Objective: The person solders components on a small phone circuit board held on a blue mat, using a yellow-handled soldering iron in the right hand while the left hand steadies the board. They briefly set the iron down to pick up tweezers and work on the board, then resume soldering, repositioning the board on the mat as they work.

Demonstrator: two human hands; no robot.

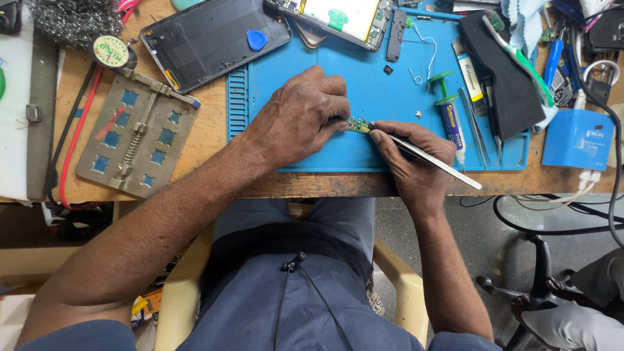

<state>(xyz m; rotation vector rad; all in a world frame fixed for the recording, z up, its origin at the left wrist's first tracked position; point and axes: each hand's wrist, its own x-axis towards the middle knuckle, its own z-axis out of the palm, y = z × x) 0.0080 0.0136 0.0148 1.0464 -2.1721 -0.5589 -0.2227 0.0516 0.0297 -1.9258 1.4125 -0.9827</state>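
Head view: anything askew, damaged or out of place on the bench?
Nothing spilled. The phone back panel lies tilted, half off the blue mat onto bare wood. The left hand pins a small green circuit board while the right hand works it with tweezers.

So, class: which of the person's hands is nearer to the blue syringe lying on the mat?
The right. The right hand, holding tweezers, lies just left of the syringe; the left hand sits farther left, beyond the small circuit board.

Worn wooden workbench (214,140) fills the top, twelve o'clock. Grey speckled floor (468,247) shows at four o'clock; cream plastic chair (406,279) sits at six.
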